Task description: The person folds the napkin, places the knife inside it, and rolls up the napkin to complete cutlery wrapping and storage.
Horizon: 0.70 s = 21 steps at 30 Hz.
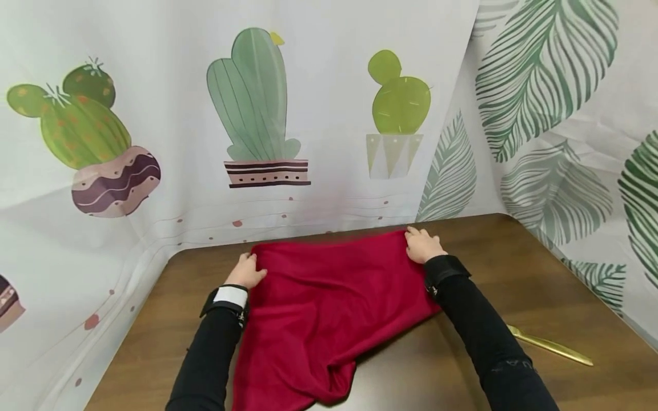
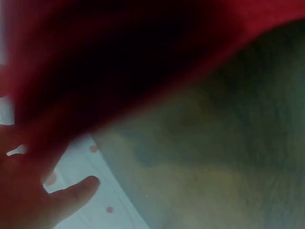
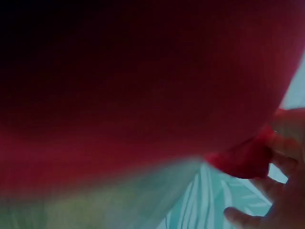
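Note:
A wide red cloth [image 1: 329, 297] stretches between both hands over the wooden table, its near part hanging in folds and bunched at the bottom. At its far left corner, my left hand [image 1: 248, 270] grips the edge. The right hand [image 1: 424, 245] holds the far right corner, higher in the head view. In the left wrist view the red cloth [image 2: 143, 57] is blurred across the top, and the left thumb stands apart from the fingers. Red cloth [image 3: 143, 95] fills much of the right wrist view, with the right hand [image 3: 290, 176] at its edge.
A gold table knife [image 1: 552, 346] lies on the brown wooden table [image 1: 483, 251], to the right of the right forearm. Behind the table's far edge hangs a white curtain [image 1: 329, 114] printed with cacti and leaves.

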### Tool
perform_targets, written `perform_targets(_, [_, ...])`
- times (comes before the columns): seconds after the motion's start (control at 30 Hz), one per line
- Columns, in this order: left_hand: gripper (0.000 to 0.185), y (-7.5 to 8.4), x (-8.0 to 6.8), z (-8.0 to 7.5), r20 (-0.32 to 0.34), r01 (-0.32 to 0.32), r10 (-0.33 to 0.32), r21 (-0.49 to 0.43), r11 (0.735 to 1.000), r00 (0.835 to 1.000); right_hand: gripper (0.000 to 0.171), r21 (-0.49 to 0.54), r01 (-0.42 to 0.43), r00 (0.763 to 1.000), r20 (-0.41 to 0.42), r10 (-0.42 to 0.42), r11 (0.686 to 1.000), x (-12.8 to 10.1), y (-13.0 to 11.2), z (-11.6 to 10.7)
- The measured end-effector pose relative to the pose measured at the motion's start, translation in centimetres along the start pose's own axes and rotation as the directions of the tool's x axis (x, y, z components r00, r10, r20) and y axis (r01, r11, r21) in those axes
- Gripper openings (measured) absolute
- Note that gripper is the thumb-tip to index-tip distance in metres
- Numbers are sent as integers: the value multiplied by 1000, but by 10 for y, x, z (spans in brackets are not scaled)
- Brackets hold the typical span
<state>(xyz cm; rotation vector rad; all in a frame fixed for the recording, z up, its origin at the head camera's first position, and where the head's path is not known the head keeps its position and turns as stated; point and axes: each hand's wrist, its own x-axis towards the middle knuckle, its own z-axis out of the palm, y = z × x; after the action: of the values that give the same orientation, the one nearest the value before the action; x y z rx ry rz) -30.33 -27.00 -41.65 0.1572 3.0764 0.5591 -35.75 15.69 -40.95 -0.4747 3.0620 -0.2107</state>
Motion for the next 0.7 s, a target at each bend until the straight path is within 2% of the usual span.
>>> perform_targets(0.07, [63, 0, -4, 12, 69, 22, -20, -17, 1000, 997, 45, 26, -16, 998, 57, 14, 1000, -3, 2, 9])
perform_targets(0.17, [65, -1, -11, 26, 167, 17, -13, -27, 999, 986, 47, 77, -22, 997, 82, 15, 997, -11, 5, 15])
perform_targets(0.27, [62, -2, -20, 29, 200, -26, 27, -7, 1000, 979, 44, 111, 13, 999, 29, -16, 994, -21, 7, 11])
perform_targets(0.37, [60, 3, -35, 21, 197, -69, 66, 12, 998, 978, 40, 99, 84, 995, -70, -77, 992, -35, 9, 1])
perform_targets(0.47, [59, 15, -56, 9, 176, -146, 134, 56, 988, 975, 35, 33, 183, 967, -185, -174, 983, -57, 7, -8])
perform_targets(0.57, [58, 33, -85, 1, 154, -226, 211, 82, 971, 965, 34, -46, 292, 920, -261, -294, 955, -85, 1, -11])
perform_targets(0.63, [61, 44, -106, -2, 159, -280, 263, 97, 955, 952, 37, -83, 360, 891, -264, -368, 929, -105, -4, -9])
perform_targets(0.7, [65, 53, -124, -4, 181, -324, 303, 100, 941, 936, 41, -92, 417, 875, -230, -427, 904, -123, -9, -5])
